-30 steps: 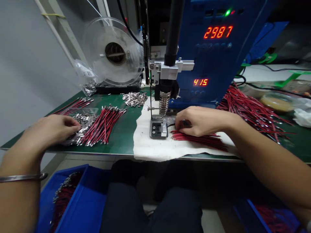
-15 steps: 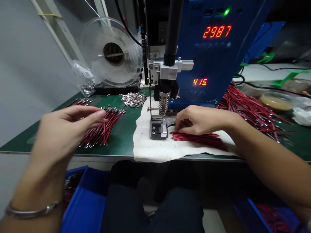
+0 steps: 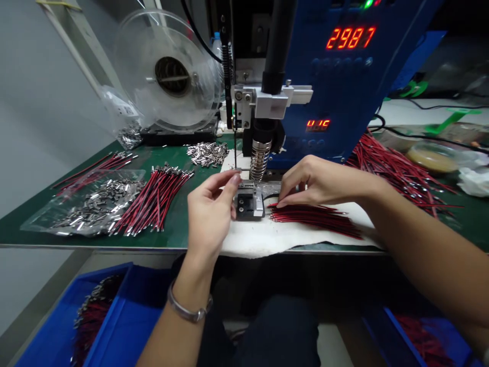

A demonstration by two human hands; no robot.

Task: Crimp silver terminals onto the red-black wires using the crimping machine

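Red wire bundle [image 3: 315,220] just beneath the right grip [image 3: 311,182]

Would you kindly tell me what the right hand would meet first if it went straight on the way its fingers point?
Going left, the right hand would probably meet the small black fixture first, though depth is unclear.
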